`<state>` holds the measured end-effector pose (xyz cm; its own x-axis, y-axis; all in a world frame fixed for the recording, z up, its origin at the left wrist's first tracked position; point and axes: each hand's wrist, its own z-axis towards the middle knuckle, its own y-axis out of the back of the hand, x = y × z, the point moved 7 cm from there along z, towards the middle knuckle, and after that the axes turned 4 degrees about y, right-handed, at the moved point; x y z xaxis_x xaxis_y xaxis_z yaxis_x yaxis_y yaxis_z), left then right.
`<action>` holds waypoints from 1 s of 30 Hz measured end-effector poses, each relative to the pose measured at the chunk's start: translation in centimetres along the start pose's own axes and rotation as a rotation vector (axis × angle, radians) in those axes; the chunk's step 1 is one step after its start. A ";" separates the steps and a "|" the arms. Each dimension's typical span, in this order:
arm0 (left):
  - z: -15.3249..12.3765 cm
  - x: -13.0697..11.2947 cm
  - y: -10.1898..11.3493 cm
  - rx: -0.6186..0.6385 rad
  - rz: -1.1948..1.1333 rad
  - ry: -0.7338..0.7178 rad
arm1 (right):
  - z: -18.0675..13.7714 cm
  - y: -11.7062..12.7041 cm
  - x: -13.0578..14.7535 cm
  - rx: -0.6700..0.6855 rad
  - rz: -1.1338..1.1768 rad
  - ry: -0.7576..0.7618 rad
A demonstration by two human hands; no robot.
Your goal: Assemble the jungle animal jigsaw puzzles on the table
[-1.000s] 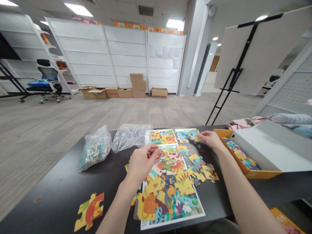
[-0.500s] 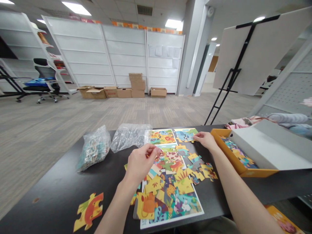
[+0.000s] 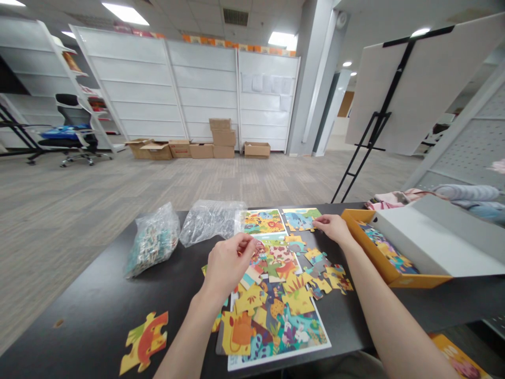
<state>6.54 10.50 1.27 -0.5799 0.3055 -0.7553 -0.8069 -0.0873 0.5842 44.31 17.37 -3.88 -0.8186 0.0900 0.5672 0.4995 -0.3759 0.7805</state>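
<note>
Gap in blue puzzle (image 3: 299, 219) gone; join apparently made. Right hand (image 3: 332, 227) at its edge, left hand (image 3: 229, 263) curled; can't tell either grasp.

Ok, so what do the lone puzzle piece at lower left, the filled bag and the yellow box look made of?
Puzzle piece: probably printed cardboard, flat with cut interlocking edges.
Filled bag: clear, shiny plastic film, judging by its wrinkles and see-through sides.
Yellow box: likely cardboard, with straight folded walls and a pale flap.
</note>
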 end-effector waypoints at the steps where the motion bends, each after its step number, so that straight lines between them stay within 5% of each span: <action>1: 0.0 0.0 0.0 -0.004 -0.002 0.000 | -0.1 0.0 0.1 0.000 -0.006 0.005; 10: -0.1 0.1 0.0 -0.001 0.005 0.003 | -0.1 0.1 1.6 -0.020 -0.087 0.087; 17: 0.0 0.0 0.0 -0.007 0.016 0.002 | -1.0 -1.9 4.0 0.033 -0.242 0.315; 30: 0.0 -0.2 0.0 0.001 0.026 0.001 | -1.1 -2.1 4.1 0.054 -0.312 0.298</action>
<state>6.60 10.41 1.41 -0.6004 0.3024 -0.7403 -0.7917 -0.0943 0.6035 39.61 17.55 -3.50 -0.9749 -0.0810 0.2072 0.2224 -0.3229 0.9199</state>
